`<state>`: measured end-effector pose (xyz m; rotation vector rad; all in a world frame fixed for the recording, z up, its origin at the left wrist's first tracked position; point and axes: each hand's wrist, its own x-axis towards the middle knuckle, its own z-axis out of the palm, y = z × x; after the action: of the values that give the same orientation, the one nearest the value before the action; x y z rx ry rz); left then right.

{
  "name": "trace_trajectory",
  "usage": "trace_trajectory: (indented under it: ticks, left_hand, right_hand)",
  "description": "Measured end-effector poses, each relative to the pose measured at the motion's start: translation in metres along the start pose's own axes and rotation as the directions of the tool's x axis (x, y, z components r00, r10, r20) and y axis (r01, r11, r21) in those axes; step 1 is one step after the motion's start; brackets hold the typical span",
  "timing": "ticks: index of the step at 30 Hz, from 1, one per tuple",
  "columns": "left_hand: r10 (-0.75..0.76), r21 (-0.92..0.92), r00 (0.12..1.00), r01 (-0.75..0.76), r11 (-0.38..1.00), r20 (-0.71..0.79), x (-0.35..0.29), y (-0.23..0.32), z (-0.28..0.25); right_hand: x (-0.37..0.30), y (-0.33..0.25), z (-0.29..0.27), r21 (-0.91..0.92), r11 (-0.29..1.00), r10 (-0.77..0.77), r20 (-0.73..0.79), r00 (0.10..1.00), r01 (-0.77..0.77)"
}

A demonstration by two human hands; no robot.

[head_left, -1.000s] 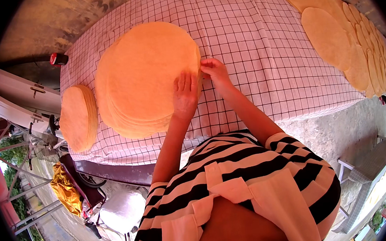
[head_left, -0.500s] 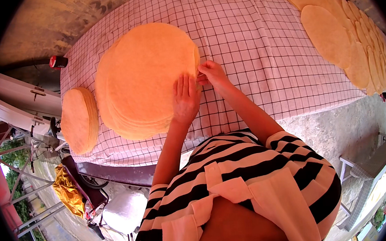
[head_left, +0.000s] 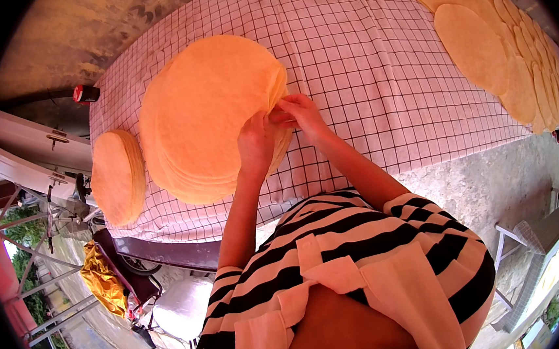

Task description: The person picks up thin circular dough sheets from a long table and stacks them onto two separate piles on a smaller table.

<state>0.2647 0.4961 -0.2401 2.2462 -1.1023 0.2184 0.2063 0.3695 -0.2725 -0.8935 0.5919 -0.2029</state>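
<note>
A stack of large, thin, round yellow-orange flatbread-like sheets [head_left: 202, 108] lies on a checked cloth [head_left: 353, 103]. At the right edge of this stack, the top sheet's rim is lifted and creased. My right hand [head_left: 302, 115] pinches that rim from the right with its fingertips. Close beside it, my left hand [head_left: 256, 142] rests over the sheet, its fingers curled together at the same raised edge. The tips of the left fingers are partly hidden against the right hand.
A smaller stack of round sheets [head_left: 117, 177] lies at the left end of the table. Many overlapping sheets [head_left: 473, 48] cover the far right end. A small red and black object [head_left: 86, 94] sits at the left edge. Yellow cloth [head_left: 101, 280] hangs lower left.
My left hand has gone from lying flat to curled fingers, shifting slightly left. My right hand has moved a little left and down, and the sheet's rim has come up into a fold.
</note>
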Motion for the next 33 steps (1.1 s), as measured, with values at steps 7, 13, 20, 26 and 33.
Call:
trace_trajectory:
  ticks: [7, 13, 20, 26, 33]
  left_hand:
    - [-0.103, -0.215, 0.987, 0.074, 0.974, -0.127, -0.006, -0.014, 0.012]
    - [-0.195, -0.216, 0.980, 0.181, 0.959, -0.048, -0.002, -0.020, 0.010]
    - [-0.046, 0.044, 0.996, 0.050, 0.998, -0.082, -0.001, -0.004, 0.006]
    - [0.111, 0.178, 0.987, -0.089, 0.980, -0.117, 0.001, 0.006, 0.006]
    - [0.139, 0.455, 0.989, -0.101, 0.885, -0.051, 0.002, 0.014, -0.002]
  right_hand:
    - [0.007, 0.001, 0.001, 0.003, 1.000, -0.030, 0.087, 0.996, 0.030]
    - [0.014, 0.011, -0.010, -0.003, 0.998, -0.061, 0.163, 0.985, 0.062]
    - [0.004, 0.002, -0.004, -0.022, 1.000, 0.015, 0.196, 0.981, -0.011]
    - [0.005, 0.005, -0.001, 0.083, 0.996, 0.011, 0.174, 0.985, -0.026]
    - [0.011, 0.015, 0.000, -0.040, 0.999, 0.011, 0.086, 0.996, -0.008]
